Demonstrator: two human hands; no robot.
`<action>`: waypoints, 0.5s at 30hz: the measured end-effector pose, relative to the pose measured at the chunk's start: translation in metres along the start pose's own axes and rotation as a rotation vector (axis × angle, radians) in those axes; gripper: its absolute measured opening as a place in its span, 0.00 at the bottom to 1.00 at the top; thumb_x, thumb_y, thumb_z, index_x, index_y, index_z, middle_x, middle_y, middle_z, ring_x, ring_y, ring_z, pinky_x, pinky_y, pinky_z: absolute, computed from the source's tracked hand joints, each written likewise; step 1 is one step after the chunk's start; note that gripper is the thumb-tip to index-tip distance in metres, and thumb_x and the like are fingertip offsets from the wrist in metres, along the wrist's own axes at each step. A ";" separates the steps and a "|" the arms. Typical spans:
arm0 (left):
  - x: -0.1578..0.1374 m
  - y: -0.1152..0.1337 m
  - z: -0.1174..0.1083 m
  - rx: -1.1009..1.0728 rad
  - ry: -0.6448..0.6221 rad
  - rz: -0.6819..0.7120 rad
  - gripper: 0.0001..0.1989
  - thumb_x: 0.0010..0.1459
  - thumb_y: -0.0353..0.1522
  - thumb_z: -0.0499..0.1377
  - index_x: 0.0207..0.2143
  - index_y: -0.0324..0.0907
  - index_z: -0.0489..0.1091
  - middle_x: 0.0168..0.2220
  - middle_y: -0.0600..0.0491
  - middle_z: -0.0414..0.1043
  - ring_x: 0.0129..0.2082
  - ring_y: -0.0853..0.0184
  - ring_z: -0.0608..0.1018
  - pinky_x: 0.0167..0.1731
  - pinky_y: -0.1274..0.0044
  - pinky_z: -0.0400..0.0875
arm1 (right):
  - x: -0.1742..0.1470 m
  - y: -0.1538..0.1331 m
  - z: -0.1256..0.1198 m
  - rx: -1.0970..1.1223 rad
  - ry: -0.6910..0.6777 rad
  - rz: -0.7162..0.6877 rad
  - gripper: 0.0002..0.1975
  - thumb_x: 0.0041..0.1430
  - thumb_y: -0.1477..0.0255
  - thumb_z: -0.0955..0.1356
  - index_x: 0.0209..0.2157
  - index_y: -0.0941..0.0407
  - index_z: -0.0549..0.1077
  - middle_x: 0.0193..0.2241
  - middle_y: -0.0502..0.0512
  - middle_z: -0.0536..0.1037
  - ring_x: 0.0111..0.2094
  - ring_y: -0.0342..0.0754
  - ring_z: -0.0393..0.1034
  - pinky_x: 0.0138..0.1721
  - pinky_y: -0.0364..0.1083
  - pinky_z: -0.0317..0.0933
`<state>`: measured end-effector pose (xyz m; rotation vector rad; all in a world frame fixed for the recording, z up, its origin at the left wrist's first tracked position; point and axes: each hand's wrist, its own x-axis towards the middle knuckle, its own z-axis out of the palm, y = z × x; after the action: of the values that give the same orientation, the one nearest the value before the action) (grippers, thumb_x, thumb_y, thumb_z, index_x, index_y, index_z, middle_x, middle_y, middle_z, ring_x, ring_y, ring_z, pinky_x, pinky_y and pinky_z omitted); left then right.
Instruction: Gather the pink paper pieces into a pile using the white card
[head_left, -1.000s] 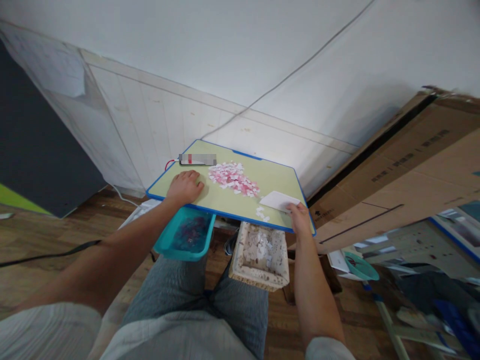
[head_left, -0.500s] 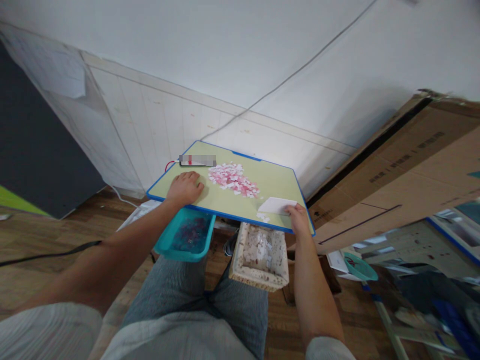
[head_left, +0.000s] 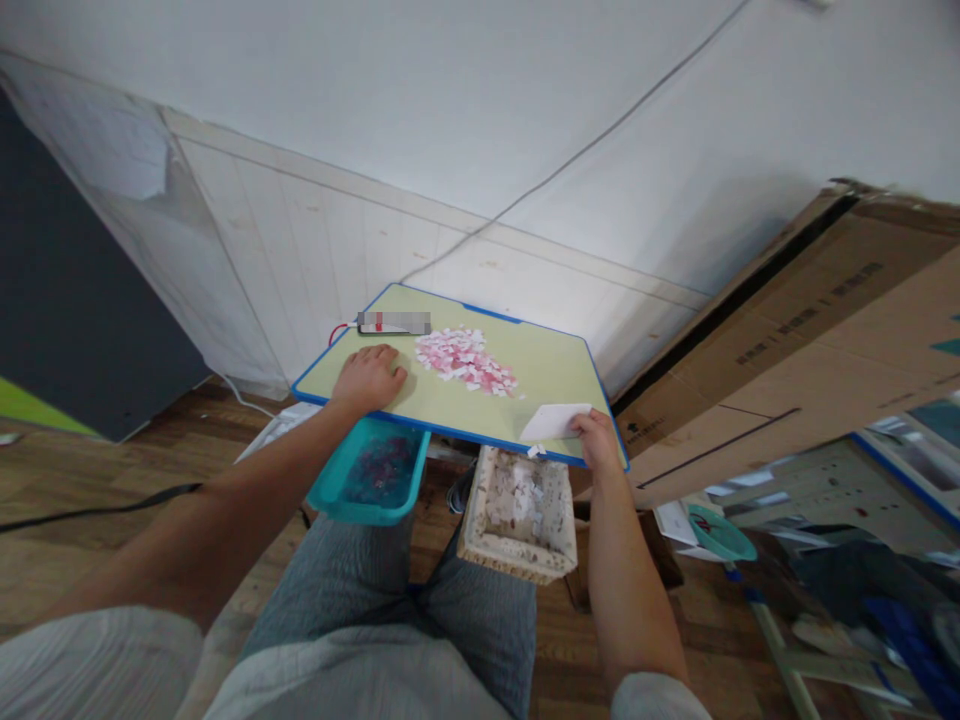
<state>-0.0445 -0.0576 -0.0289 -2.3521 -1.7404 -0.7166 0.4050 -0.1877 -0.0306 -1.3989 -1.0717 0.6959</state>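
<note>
My right hand grips a flat white card near the front right of a yellow-green board with a blue rim. A few small white pieces lie at the board's front edge, just below the card. On the left part of the board my left hand rests palm down, holding nothing. Between the hands, farther back, spreads a pile of small pink and white pieces. Beneath the front edge, a foam box contains white bits.
A phone-like device with a red cable lies at the board's back left. Under its front left sits a turquoise tub with dark reddish contents. A large cardboard box leans at the right; a white wall rises behind.
My right hand has drawn the card slightly toward me, and the small white pieces have moved with it to the board's front edge above the foam box. My left hand stays in place.
</note>
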 end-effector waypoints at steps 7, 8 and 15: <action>0.001 -0.001 0.002 0.011 0.005 0.006 0.25 0.64 0.42 0.49 0.57 0.40 0.70 0.58 0.41 0.71 0.59 0.51 0.70 0.59 0.60 0.61 | 0.000 0.000 -0.001 0.030 -0.019 0.023 0.04 0.36 0.69 0.66 0.15 0.53 0.69 0.17 0.47 0.68 0.24 0.45 0.57 0.29 0.45 0.52; 0.001 -0.001 0.002 0.012 0.004 0.008 0.25 0.64 0.42 0.49 0.57 0.40 0.70 0.58 0.41 0.71 0.59 0.51 0.70 0.59 0.60 0.61 | 0.000 -0.001 -0.001 0.037 -0.017 0.025 0.04 0.35 0.68 0.66 0.15 0.53 0.69 0.17 0.47 0.68 0.24 0.45 0.57 0.28 0.45 0.51; 0.002 0.001 -0.001 0.016 -0.032 -0.014 0.25 0.64 0.42 0.50 0.57 0.41 0.70 0.58 0.41 0.71 0.59 0.51 0.70 0.59 0.60 0.60 | -0.002 -0.005 0.001 0.027 -0.027 0.044 0.04 0.35 0.68 0.66 0.15 0.53 0.70 0.16 0.47 0.69 0.23 0.45 0.58 0.28 0.45 0.52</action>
<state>-0.0438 -0.0566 -0.0269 -2.3562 -1.7699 -0.6675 0.4026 -0.1895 -0.0260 -1.3965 -1.0522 0.7606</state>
